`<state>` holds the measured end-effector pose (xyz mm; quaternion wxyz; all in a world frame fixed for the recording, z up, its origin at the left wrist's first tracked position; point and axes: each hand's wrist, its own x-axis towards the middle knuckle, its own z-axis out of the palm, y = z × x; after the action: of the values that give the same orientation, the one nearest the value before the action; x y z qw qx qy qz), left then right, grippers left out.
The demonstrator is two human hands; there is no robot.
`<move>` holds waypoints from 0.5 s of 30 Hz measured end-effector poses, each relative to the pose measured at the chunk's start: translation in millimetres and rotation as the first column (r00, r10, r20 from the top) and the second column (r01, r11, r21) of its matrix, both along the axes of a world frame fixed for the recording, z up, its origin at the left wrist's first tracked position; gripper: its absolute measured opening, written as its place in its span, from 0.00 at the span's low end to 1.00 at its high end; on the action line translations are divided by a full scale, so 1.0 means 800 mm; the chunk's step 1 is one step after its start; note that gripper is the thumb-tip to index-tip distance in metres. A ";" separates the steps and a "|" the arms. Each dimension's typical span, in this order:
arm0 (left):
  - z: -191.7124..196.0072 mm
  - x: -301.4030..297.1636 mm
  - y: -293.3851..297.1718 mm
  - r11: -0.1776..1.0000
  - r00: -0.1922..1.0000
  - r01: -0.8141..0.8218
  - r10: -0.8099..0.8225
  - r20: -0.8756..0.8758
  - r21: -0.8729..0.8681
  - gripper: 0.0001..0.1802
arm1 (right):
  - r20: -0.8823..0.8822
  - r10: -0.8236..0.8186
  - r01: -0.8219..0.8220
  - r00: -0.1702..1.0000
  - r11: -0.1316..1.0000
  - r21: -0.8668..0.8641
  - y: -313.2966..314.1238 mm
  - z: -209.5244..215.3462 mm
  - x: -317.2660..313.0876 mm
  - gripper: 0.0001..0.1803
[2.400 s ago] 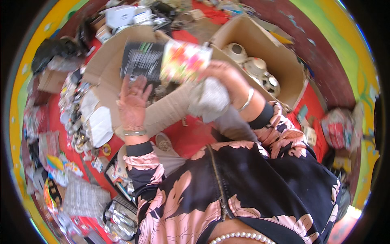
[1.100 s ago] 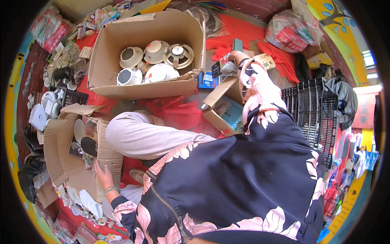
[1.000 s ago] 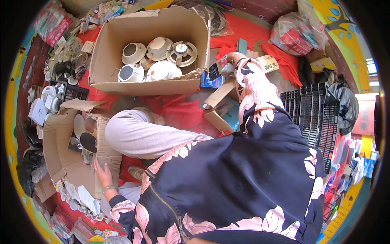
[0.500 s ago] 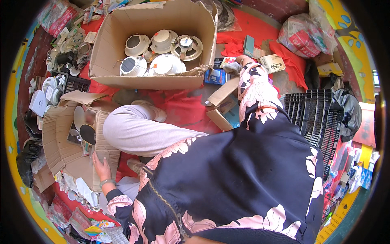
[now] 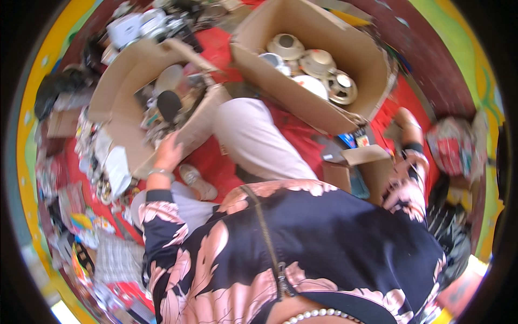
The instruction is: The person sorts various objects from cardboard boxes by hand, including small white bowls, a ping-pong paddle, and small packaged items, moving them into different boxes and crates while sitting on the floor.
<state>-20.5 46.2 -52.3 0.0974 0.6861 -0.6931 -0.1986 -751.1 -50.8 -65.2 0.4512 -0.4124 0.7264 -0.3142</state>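
Nearest to me is the dark floral jacket (image 5: 302, 254) filling the lower frame, a bent knee in pale trousers (image 5: 253, 137) just beyond it. My left hand (image 5: 168, 154), bracelet at the wrist, rests on the front wall of the open cardboard box (image 5: 135, 102) on the left; fingers look laid flat against the cardboard, loosely curled at the edge, not clamped round anything. That box lies tipped open on the red cloth (image 5: 210, 156), small clutter inside plus a dark round object (image 5: 169, 103). My right hand (image 5: 402, 120) is out at the far right near a small open carton (image 5: 360, 162), beside the corner of the big box; frame is blurred there, I cannot tell whether the fingers are closed or free. Farther off sits the big cardboard box (image 5: 345, 54) holding pale bowls (image 5: 302, 56) and round metal dishes. I judge the left box is the thing in hand: steady its wall with the flat palm, keep the flap from folding in, watch the loose bits spread to the left.
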 end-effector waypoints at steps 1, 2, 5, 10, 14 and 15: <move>-0.006 -0.010 -0.013 1.000 1.000 0.012 -0.011 0.027 -0.021 0.24 | -0.289 0.185 -0.189 0.939 0.982 0.014 -0.019 0.059 0.020 0.09; -0.009 -0.019 -0.017 0.999 0.997 0.045 -0.045 0.055 0.007 0.25 | -0.535 0.342 -0.349 0.773 0.933 0.091 -0.028 0.102 0.037 0.10; 0.003 -0.022 -0.018 0.994 0.994 0.103 -0.104 0.036 0.026 0.27 | -0.632 0.449 -0.600 0.632 0.799 -0.032 -0.041 0.204 0.170 0.13; 0.012 -0.029 -0.008 0.970 0.987 0.148 -0.156 0.029 0.194 0.30 | -0.474 0.747 -0.881 0.467 0.440 -0.176 -0.062 0.263 0.440 0.13; 0.032 -0.023 -0.017 0.935 0.972 0.229 -0.233 -0.017 0.272 0.30 | -0.397 0.877 -0.918 0.269 0.109 -0.381 -0.093 0.217 0.628 0.11; 0.037 -0.022 -0.021 0.924 0.968 0.241 -0.250 -0.008 0.297 0.30 | -0.404 0.898 -0.921 0.177 0.007 -0.389 -0.108 0.197 0.666 0.11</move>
<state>-38.0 29.8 -22.4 -0.0421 0.6038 -0.7373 -0.3001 -218.2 -137.0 92.4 0.3861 -0.8965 0.1682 -0.1375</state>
